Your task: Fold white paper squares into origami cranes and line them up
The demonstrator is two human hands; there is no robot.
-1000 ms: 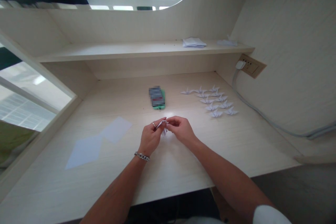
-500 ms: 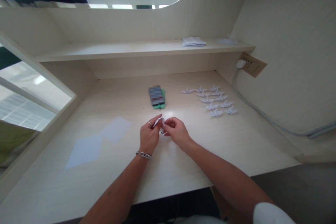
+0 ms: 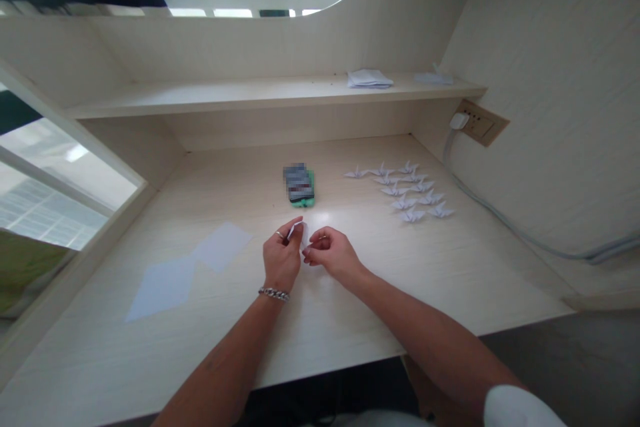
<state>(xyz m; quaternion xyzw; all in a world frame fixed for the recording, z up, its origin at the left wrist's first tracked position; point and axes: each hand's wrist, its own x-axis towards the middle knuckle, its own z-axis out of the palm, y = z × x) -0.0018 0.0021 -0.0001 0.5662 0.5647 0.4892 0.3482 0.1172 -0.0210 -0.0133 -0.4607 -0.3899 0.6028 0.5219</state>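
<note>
Between thumb and fingers, my left hand (image 3: 283,255) grips a small folded piece of white paper (image 3: 305,235), held above the desk. My right hand (image 3: 334,251) pinches the lower right edge of that same paper, its fingertips pressed together. Parts of the paper are hidden by my fingers, so its exact folded shape is unclear. To the right, several white paper cranes (image 3: 413,215) stand in loose rows on the desk. Two flat white paper sheets (image 3: 161,288) lie left of my hands.
A blurred-out item with a green edge (image 3: 310,187) lies on the desk (image 3: 380,307) beyond my hands. Stacked folded papers (image 3: 370,79) rest on the shelf (image 3: 225,97). At the right wall, a white plug (image 3: 459,121) with a grey cable (image 3: 495,215) sits in a socket.
My left hand has shifted slightly left with the paper. My right fingertips have moved a little down and left along the paper's edge. Everything else stays in place.
</note>
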